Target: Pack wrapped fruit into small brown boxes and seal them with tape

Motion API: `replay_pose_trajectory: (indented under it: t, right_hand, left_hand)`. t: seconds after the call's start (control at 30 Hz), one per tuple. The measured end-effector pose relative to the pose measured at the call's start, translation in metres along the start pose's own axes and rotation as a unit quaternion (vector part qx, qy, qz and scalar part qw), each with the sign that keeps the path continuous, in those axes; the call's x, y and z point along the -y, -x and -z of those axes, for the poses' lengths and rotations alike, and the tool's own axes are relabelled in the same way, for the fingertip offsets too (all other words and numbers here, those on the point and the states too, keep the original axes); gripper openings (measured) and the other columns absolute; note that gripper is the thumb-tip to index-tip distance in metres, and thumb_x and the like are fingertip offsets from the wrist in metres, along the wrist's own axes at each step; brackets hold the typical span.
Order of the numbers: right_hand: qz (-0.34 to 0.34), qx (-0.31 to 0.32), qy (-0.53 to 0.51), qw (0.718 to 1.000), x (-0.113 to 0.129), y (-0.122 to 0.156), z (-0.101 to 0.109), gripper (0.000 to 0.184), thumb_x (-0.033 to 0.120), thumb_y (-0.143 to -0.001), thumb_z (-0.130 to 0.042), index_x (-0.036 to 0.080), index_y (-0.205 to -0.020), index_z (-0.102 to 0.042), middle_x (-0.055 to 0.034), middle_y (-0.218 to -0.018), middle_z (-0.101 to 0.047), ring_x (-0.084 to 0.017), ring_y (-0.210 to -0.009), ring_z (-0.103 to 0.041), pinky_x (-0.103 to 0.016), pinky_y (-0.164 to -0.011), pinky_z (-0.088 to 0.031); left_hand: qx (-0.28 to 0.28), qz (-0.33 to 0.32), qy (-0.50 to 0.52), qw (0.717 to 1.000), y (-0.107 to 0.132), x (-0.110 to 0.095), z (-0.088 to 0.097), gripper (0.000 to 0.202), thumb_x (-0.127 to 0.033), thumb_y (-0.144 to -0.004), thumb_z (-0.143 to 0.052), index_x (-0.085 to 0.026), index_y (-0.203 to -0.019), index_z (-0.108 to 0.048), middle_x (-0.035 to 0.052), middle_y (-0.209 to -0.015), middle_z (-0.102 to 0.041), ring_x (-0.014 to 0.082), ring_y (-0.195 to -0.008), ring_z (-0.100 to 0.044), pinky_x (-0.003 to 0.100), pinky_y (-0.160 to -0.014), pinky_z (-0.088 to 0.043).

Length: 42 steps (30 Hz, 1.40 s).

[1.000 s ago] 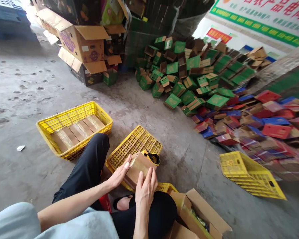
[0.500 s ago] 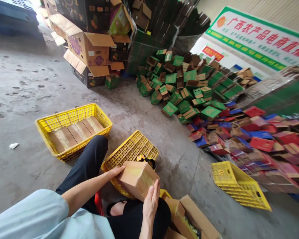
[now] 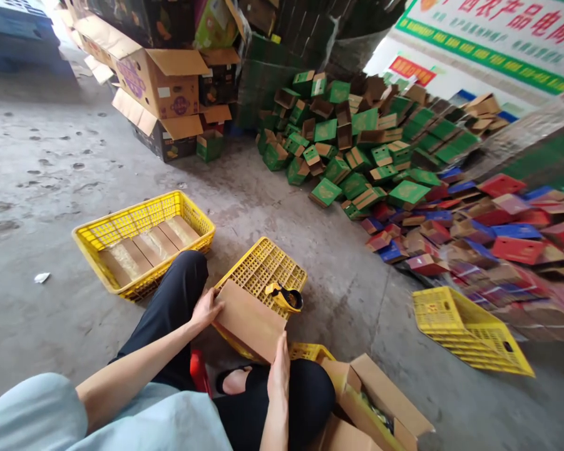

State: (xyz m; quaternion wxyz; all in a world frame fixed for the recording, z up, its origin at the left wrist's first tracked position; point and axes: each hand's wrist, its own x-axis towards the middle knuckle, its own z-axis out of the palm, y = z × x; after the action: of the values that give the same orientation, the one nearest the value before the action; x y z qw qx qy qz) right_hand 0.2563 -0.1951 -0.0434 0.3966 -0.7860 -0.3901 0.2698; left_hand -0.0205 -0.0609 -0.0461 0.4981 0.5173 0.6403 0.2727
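Note:
Between my two hands is a brown cardboard box (image 3: 251,321), tilted over an upturned yellow crate (image 3: 263,260). My left hand (image 3: 206,310) grips its left end, fingers pressed on the cardboard. Against the right end lies my right hand (image 3: 279,369), its fingers held together along the side. A yellow-and-black tape dispenser (image 3: 285,297) rests on the upturned crate, just beyond the box. To the left, a yellow basket (image 3: 143,210) holds several taped cardboard boxes (image 3: 154,247). By my right knee stands an open carton (image 3: 389,394); its contents are mostly hidden.
Green boxes (image 3: 326,192) lie heaped at the back, and red and blue boxes (image 3: 516,249) at the right. Another yellow crate (image 3: 469,332) sits on its side on the floor. Large cartons (image 3: 157,84) are stacked at the back left.
The box has turned in my hands, so a broad plain face now shows. My left hand has shifted slightly left and toward me. The tape dispenser is now in fuller view.

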Motion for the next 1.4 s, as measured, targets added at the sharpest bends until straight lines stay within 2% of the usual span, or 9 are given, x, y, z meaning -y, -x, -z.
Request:
replay_pose_trajectory:
  t: [0.1, 0.2, 0.37, 0.53, 0.8, 0.93, 1.1, 1.3, 1.4]
  right_hand:
    - [0.008, 0.007, 0.063, 0.998, -0.006, -0.001, -0.016, 0.097, 0.078, -0.092, -0.039, 0.009, -0.161, -0.039, -0.0192, -0.160, -0.048, -0.033, -0.148, -0.047, -0.046, -0.118, -0.042]
    - [0.080, -0.027, 0.144, 0.986, -0.004, 0.004, -0.027, 0.095, 0.074, -0.098, -0.021, 0.001, -0.156, -0.044, -0.0259, -0.161, -0.042, -0.036, -0.151, -0.041, -0.051, -0.120, -0.039]
    - [0.115, -0.048, 0.306, 0.944, 0.017, 0.021, -0.037, 0.084, 0.061, -0.105, -0.015, 0.001, -0.157, -0.043, -0.0269, -0.163, -0.040, -0.045, -0.154, -0.029, -0.067, -0.118, -0.031]
    - [0.126, -0.017, 0.366, 0.922, 0.037, 0.024, -0.048, 0.079, 0.053, -0.108, -0.016, -0.003, -0.158, -0.039, -0.0289, -0.163, -0.037, -0.044, -0.152, -0.035, -0.064, -0.118, -0.032]
    - [0.186, 0.067, 0.364, 0.910, 0.053, 0.028, -0.092, 0.059, 0.028, -0.107, -0.025, 0.006, -0.157, -0.045, -0.0219, -0.163, -0.042, -0.034, -0.153, -0.038, -0.053, -0.122, -0.035]
    - [0.190, 0.065, 0.367, 0.908, 0.054, 0.026, -0.076, 0.059, 0.036, -0.108, -0.026, 0.012, -0.160, -0.042, -0.0193, -0.162, -0.045, -0.033, -0.154, -0.037, -0.056, -0.121, -0.035]
    - [0.133, 0.013, 0.370, 0.919, 0.043, 0.018, -0.041, 0.070, 0.045, -0.109, -0.015, 0.003, -0.158, -0.042, -0.0253, -0.161, -0.043, -0.036, -0.152, -0.038, -0.060, -0.117, -0.038]
    - [0.145, -0.038, 0.372, 0.916, 0.046, 0.019, -0.062, 0.067, 0.045, -0.108, -0.026, 0.002, -0.156, -0.046, -0.0325, -0.162, -0.038, -0.044, -0.153, -0.032, -0.064, -0.118, -0.033]
    - [0.168, 0.015, 0.385, 0.907, 0.051, 0.027, -0.074, 0.059, 0.039, -0.108, -0.029, 0.012, -0.158, -0.046, -0.0245, -0.166, -0.036, -0.044, -0.155, -0.030, -0.066, -0.119, -0.032]
  left_hand:
    - [-0.025, -0.087, -0.089, 0.992, 0.008, 0.007, -0.007, 0.047, -0.025, -0.089, -0.061, -0.016, -0.135, -0.059, 0.0135, -0.127, -0.066, 0.0289, -0.119, -0.063, 0.043, -0.106, -0.050]
    - [-0.048, -0.220, -0.230, 0.947, 0.017, 0.014, -0.014, 0.055, -0.026, -0.098, -0.047, -0.017, -0.152, -0.047, 0.0170, -0.146, -0.058, 0.0301, -0.134, -0.057, 0.046, -0.112, -0.047]
    - [-0.033, -0.315, -0.352, 0.881, 0.029, 0.016, -0.021, 0.067, -0.041, -0.102, -0.047, -0.009, -0.160, -0.034, 0.0217, -0.169, -0.030, 0.0354, -0.158, -0.025, 0.053, -0.124, -0.033]
    - [-0.004, -0.323, -0.386, 0.864, 0.035, 0.004, -0.038, 0.076, -0.047, -0.100, -0.051, -0.002, -0.159, -0.035, 0.0278, -0.168, -0.023, 0.0398, -0.159, -0.017, 0.058, -0.126, -0.026]
    - [0.039, -0.372, -0.385, 0.844, 0.039, -0.002, -0.056, 0.053, -0.031, -0.106, -0.039, -0.012, -0.156, -0.046, 0.0201, -0.168, -0.031, 0.0327, -0.159, -0.024, 0.054, -0.127, -0.027]
    - [0.070, -0.383, -0.379, 0.839, 0.028, -0.002, -0.033, 0.052, -0.035, -0.107, -0.041, -0.022, -0.157, -0.046, 0.0111, -0.169, -0.034, 0.0275, -0.157, -0.032, 0.052, -0.128, -0.026]
    - [0.030, -0.346, -0.377, 0.859, 0.012, 0.001, -0.004, 0.052, -0.040, -0.108, -0.039, -0.023, -0.156, -0.048, 0.0093, -0.166, -0.040, 0.0280, -0.156, -0.035, 0.054, -0.128, -0.025]
    - [0.011, -0.337, -0.386, 0.859, 0.020, -0.001, -0.024, 0.059, -0.044, -0.105, -0.047, -0.014, -0.156, -0.048, 0.0176, -0.168, -0.034, 0.0352, -0.158, -0.027, 0.055, -0.126, -0.030]
    - [0.040, -0.364, -0.383, 0.848, 0.034, -0.001, -0.039, 0.055, -0.038, -0.105, -0.047, -0.019, -0.157, -0.046, 0.0138, -0.169, -0.031, 0.0355, -0.159, -0.022, 0.056, -0.126, -0.028]
